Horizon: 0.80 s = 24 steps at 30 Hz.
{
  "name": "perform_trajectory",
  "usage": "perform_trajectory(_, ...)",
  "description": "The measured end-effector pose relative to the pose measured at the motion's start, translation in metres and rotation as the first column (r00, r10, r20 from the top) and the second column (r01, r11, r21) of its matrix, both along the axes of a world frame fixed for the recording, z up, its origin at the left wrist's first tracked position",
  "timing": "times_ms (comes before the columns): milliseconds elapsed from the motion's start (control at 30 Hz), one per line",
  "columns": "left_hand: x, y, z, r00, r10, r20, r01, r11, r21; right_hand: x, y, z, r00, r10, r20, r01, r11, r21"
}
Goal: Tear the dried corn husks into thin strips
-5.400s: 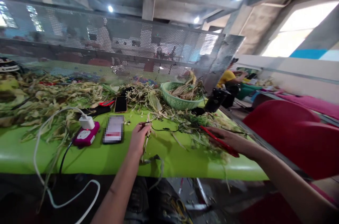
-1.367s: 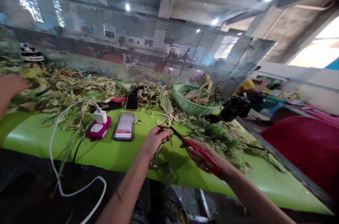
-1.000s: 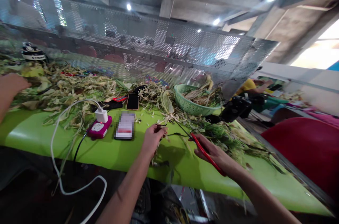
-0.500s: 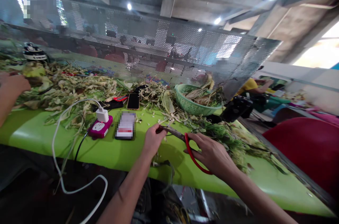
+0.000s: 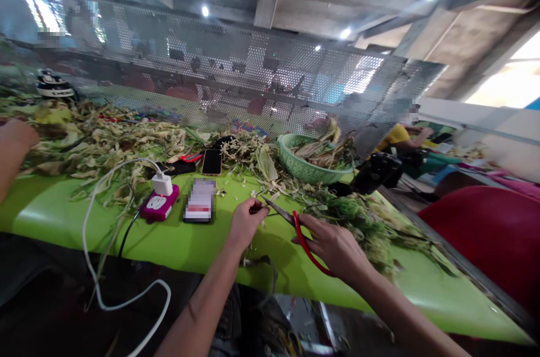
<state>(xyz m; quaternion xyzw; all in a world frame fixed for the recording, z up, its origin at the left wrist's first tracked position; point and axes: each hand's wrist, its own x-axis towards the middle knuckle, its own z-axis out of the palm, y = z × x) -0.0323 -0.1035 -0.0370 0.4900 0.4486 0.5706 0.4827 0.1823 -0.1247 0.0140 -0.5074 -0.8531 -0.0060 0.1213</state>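
My right hand [image 5: 335, 244] grips a pair of scissors [image 5: 282, 210] with red loop handles, its blades pointing left and slightly parted. Close to the blade tips is my left hand [image 5: 247, 223], with thumb and forefinger pinched together; the small thing between them is too hidden to name. Both hands hover over the front of the green-covered table [image 5: 219, 253]. Beyond them lies a litter of dry plant scraps [image 5: 274, 185], and green leafy stems [image 5: 358, 222] lie just past my right hand.
A pale green plastic basket [image 5: 295, 163] holds dried leaves. To the left are two phones, one a black phone [image 5: 212, 161], and a magenta power block [image 5: 158, 205] with a white cable [image 5: 86, 233]. Another person's hand [image 5: 19, 135] is at the far left; a red chair [image 5: 485, 244] stands at right.
The scissor blades have parted and turned slightly, with one tip now above my left fingers. The other person's hand at the left has shifted a little further left.
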Motion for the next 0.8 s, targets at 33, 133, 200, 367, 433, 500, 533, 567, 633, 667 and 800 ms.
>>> perform_trajectory(33,0.000,0.000,-0.001,1.000,0.007,-0.005,-0.007,1.000,-0.007,0.000,0.000,-0.001,1.000,0.005,-0.030,-0.005,1.000,-0.019)
perform_trajectory(133,0.000,0.002,-0.003,0.999,0.033,0.003,-0.032,0.999,-0.033,0.001,0.002,-0.002,0.984,-0.001,-0.179,-0.016,0.995,-0.095)
perform_trajectory(200,0.000,0.004,-0.003,0.999,0.046,0.026,-0.045,0.998,-0.038,0.002,0.004,-0.001,0.952,-0.045,-0.304,-0.001,0.989,-0.149)
perform_trajectory(367,0.002,0.002,0.003,0.992,0.123,-0.008,-0.122,0.992,0.020,-0.006,0.011,0.006,0.717,-0.218,-0.662,-0.013,0.946,-0.324)
perform_trajectory(433,0.004,-0.001,0.005,0.983,0.166,-0.080,-0.162,0.985,0.060,-0.015,0.015,0.008,0.601,-0.290,-0.745,-0.058,0.914,-0.402)
perform_trajectory(500,0.005,-0.002,0.003,0.970,0.193,-0.146,-0.179,0.978,0.104,-0.026,0.021,0.008,0.497,-0.322,-0.806,-0.117,0.895,-0.430)
perform_trajectory(533,0.006,-0.002,0.002,0.962,0.207,-0.176,-0.185,0.974,0.133,-0.033,0.024,0.006,0.450,-0.325,-0.832,-0.141,0.894,-0.426)
perform_trajectory(567,0.006,-0.001,0.000,0.952,0.226,-0.208,-0.192,0.966,0.173,-0.040,0.028,0.004,0.410,-0.325,-0.852,-0.157,0.895,-0.417)
perform_trajectory(633,0.007,0.000,-0.003,0.921,0.279,-0.273,-0.201,0.939,0.280,-0.053,0.034,-0.001,0.350,-0.320,-0.880,-0.172,0.902,-0.396)
perform_trajectory(667,0.007,0.001,-0.004,0.906,0.299,-0.300,-0.196,0.924,0.330,-0.059,0.037,-0.003,0.327,-0.316,-0.891,-0.178,0.905,-0.386)
perform_trajectory(800,0.008,0.000,-0.003,0.882,0.308,-0.355,-0.140,0.893,0.427,-0.071,0.047,-0.008,0.236,-0.306,-0.922,-0.219,0.908,-0.357)
